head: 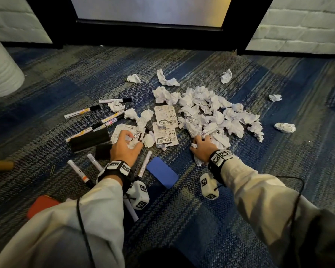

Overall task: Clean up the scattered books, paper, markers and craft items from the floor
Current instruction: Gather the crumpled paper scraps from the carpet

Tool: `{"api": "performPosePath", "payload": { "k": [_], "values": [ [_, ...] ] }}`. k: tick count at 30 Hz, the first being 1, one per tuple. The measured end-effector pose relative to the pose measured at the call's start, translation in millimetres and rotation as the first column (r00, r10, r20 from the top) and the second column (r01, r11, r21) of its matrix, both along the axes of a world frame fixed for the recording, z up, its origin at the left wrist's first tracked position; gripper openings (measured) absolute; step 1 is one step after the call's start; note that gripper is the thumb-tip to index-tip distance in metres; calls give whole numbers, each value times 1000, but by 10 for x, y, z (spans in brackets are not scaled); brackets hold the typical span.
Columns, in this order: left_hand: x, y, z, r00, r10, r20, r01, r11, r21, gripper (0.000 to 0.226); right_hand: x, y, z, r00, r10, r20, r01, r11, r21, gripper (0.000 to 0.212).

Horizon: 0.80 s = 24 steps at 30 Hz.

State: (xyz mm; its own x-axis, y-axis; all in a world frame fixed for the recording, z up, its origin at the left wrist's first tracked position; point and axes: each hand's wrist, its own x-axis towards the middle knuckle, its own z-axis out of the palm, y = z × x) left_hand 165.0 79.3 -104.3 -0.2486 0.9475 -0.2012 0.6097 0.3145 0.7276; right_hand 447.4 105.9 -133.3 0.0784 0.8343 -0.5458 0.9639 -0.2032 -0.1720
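Paper is the main thing on the carpet [240, 190] in front of me: a big pile of crumpled sheets [211, 115] lies right of the middle, and single balls [284, 127] lie apart from it further right and behind.

My left hand [125, 146] is clenched around one small paper ball [132, 145]; the fingers curl over it and the thumb closes from the side. This hand is just over a printed card [120, 131] that lies flat. Two more printed cards [166, 117] lie between the left hand and the pile, one partly over the other.

My right hand [201, 148] is at the near edge of the pile, with curled fingers grasping crumpled paper [198, 161] that also shows under the palm and beside the wrist.

Markers [81, 112] with black caps lie scattered to the left, behind the left hand. More markers [79, 170] lie near the left wrist, and one [145, 165] lies between that wrist and a blue pad [161, 175]. Two black blocks [90, 140] lie just left of the left hand. A paper clip [52, 169] lies further left, and a red flat thing [41, 206] shows beside the left sleeve [75, 229]; what it is I cannot tell.

Both wrists carry black bands with white tag blocks [137, 195]. Behind everything stands a dark door frame [149, 29] between white brick walls [298, 26].
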Motion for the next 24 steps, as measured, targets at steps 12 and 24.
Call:
{"api": "performPosePath", "payload": {
  "k": [12,24],
  "values": [
    [167,240,-149,962,-194,-191,171,976,-133,41,-39,-13,-8,1000,6,22,-7,1000,26,55],
    [-32,103,-129,981,-191,-39,185,975,-126,25,-53,1,-28,997,19,74,-22,999,44,58]
  ]
}}
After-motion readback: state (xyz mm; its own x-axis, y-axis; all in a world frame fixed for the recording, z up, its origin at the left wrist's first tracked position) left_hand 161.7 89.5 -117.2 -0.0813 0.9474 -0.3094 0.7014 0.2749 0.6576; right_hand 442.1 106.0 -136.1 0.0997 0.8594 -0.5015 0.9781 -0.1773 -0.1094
